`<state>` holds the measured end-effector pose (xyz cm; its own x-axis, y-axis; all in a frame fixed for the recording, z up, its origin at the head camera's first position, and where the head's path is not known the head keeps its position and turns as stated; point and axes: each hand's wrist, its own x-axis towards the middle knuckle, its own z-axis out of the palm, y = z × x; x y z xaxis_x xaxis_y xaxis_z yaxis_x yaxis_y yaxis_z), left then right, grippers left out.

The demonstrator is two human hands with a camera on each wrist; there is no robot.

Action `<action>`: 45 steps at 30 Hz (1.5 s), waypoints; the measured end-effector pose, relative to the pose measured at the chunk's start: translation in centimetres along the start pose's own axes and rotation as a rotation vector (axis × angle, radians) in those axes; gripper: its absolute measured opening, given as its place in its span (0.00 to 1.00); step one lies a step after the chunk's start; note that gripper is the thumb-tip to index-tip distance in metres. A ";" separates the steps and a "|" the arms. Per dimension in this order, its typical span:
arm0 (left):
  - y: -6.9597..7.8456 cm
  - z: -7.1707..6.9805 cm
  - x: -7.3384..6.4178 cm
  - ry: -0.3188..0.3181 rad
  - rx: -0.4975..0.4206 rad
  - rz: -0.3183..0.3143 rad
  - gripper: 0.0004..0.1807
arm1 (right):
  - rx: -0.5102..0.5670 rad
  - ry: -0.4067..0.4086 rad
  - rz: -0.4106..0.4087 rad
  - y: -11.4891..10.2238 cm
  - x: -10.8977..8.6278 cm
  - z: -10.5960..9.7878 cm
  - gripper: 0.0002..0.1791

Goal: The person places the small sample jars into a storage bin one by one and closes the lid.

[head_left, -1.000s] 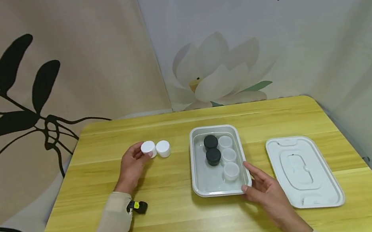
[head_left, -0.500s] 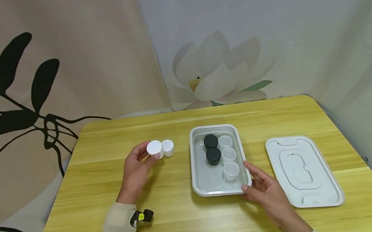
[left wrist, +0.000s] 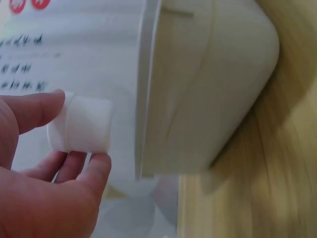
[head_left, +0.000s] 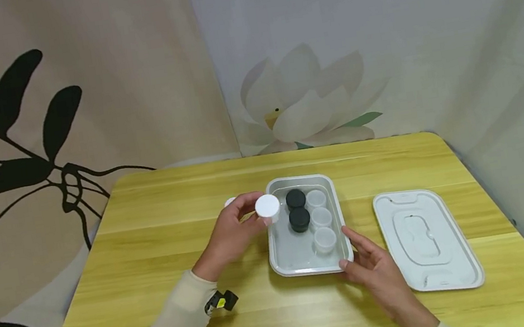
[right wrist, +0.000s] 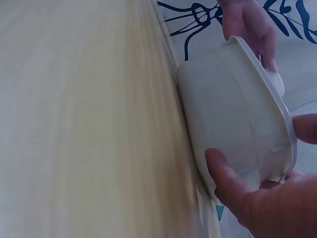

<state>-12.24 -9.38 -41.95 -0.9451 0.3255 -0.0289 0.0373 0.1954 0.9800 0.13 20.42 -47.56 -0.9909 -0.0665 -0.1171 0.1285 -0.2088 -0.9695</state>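
Note:
My left hand [head_left: 233,236] pinches a small white lidded jar [head_left: 267,207] between thumb and fingers, above the left rim of a white rectangular tub [head_left: 284,262]. The left wrist view shows the jar [left wrist: 86,124] held clear of the tub's wall [left wrist: 198,99]. Inside the tub stand two black-lidded jars [head_left: 299,219] in a column, with three translucent white jars [head_left: 325,240] in a column to their right. At the tub's near right corner, my right hand [head_left: 381,278] grips the rim and side with thumb and fingers. Another white jar [head_left: 229,201] is mostly hidden behind my left hand.
A white lid [head_left: 428,240] with a moulded handle lies flat on the wooden table [head_left: 194,185], right of the tub. Behind the table hangs a printed curtain [head_left: 150,61] with leaves and a flower. A small black device [head_left: 221,301] is strapped to the left wrist.
My left hand has carried the white jar rightward from beside the other white jar to the tub's left rim. My right hand keeps its grip on the tub, which stays in place.

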 end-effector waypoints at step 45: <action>2.5 5.8 3.7 -0.451 0.659 -0.004 0.22 | -0.008 0.034 0.038 -0.2 -0.1 0.4 0.43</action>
<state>-13.77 -2.34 -40.79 -0.7283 0.6392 -0.2472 0.3518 0.6582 0.6655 0.17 20.04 -47.28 -0.9861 -0.0411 -0.1613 0.1663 -0.1986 -0.9659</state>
